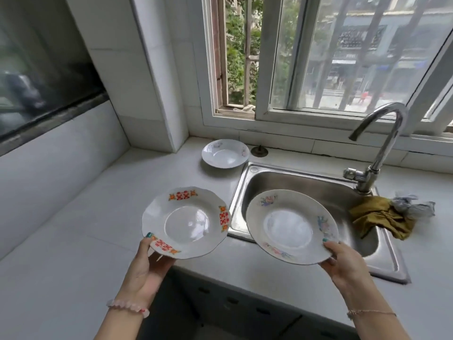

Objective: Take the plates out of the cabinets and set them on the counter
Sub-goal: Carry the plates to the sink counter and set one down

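Gripping red-marked plate (186, 223) in left hand (147, 268), floral plate (291, 225) in right hand (343, 263), sink (306, 177), faucet (382, 133), cloth (382, 218) beyond

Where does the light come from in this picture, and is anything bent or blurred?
Head view: daylight enters through the window, leaving soft glare on the red-patterned plate and the flowered plate; the wide-angle lens bends straight edges near the borders; the dark panel at upper left looks smeared.

My left hand (144, 268) had most fingers hidden beneath the red-marked plate (186, 223); my right hand (343, 263) likewise under the flowered plate (291, 227). Both my forearms ran off the bottom edge.
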A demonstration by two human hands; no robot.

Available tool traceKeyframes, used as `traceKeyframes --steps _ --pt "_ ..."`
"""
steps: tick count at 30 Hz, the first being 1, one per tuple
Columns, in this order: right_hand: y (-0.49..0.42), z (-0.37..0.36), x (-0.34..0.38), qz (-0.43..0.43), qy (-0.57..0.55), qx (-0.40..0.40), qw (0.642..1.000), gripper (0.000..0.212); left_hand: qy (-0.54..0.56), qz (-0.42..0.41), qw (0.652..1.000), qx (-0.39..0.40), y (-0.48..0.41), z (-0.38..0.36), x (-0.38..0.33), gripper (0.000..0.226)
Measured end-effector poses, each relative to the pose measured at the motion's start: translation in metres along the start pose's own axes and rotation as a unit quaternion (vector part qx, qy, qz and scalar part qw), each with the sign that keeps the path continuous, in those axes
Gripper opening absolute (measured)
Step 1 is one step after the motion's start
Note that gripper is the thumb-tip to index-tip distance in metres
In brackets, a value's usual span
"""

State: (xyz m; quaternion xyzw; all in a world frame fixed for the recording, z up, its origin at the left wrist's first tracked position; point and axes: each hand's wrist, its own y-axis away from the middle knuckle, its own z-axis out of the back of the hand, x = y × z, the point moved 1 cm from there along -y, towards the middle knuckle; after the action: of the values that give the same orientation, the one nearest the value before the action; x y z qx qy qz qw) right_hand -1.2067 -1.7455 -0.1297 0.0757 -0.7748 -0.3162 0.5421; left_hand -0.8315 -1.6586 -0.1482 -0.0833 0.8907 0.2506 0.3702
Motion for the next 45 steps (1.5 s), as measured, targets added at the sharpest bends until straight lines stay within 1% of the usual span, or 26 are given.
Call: traceKeyframes --steps 4,10,13,17,20,22,24,28,29,32,35,39,45 --pt "-0.031 -0.022 0.007 0.001 0.012 0.027 1.0 0.019 0.002 -0.015 0.999 -0.036 -0.005 0.007 0.0 0.019" --pt "-0.062 -0.049 0.001 -0.034 0.017 0.057 0.998 0.018 0.005 -0.034 0.996 -0.078 -0.004 0.014 -0.004 0.017" --pt "-0.069 -0.066 -0.003 -0.046 0.026 0.064 0.997 0.019 0.009 -0.042 0.994 -0.103 -0.01 0.017 -0.01 0.021" --pt "-0.072 -0.09 -0.009 -0.05 0.025 0.082 0.995 0.02 0.007 -0.049 0.992 -0.112 -0.02 0.022 -0.021 0.019" --pt "-0.072 -0.113 -0.013 -0.05 0.028 0.083 0.995 0.02 0.009 -0.047 0.992 -0.119 -0.032 0.028 -0.034 0.031" --pt "-0.073 -0.129 -0.017 -0.06 0.027 0.084 0.994 0.021 0.013 -0.039 0.991 -0.124 -0.042 0.034 -0.044 0.035" --pt "-0.075 -0.148 -0.023 -0.079 0.021 0.081 0.993 0.022 0.025 -0.03 0.99 -0.135 -0.054 0.043 -0.055 0.033" --pt "-0.083 -0.184 -0.037 -0.106 0.016 0.064 0.992 0.02 0.024 -0.031 0.989 -0.143 -0.079 0.059 -0.081 0.02" --pt "-0.085 -0.192 -0.042 -0.11 0.015 0.06 0.992 0.018 0.021 -0.033 0.989 -0.143 -0.086 0.063 -0.086 0.022" --pt "-0.09 -0.209 -0.055 -0.124 0.007 0.046 0.991 0.013 0.024 -0.038 0.989 -0.142 -0.105 0.073 -0.1 0.037" --pt "-0.092 -0.221 -0.062 -0.13 0.003 0.023 0.991 0.015 0.023 -0.032 0.991 -0.132 -0.119 0.079 -0.109 0.03" --pt "-0.096 -0.23 -0.067 -0.123 -0.006 -0.004 0.992 0.019 0.023 -0.024 0.993 -0.117 -0.133 0.086 -0.112 0.043" --pt "-0.102 -0.23 -0.067 -0.115 0.005 -0.005 0.993 0.016 0.031 -0.012 0.992 -0.119 -0.141 0.087 -0.11 0.039"
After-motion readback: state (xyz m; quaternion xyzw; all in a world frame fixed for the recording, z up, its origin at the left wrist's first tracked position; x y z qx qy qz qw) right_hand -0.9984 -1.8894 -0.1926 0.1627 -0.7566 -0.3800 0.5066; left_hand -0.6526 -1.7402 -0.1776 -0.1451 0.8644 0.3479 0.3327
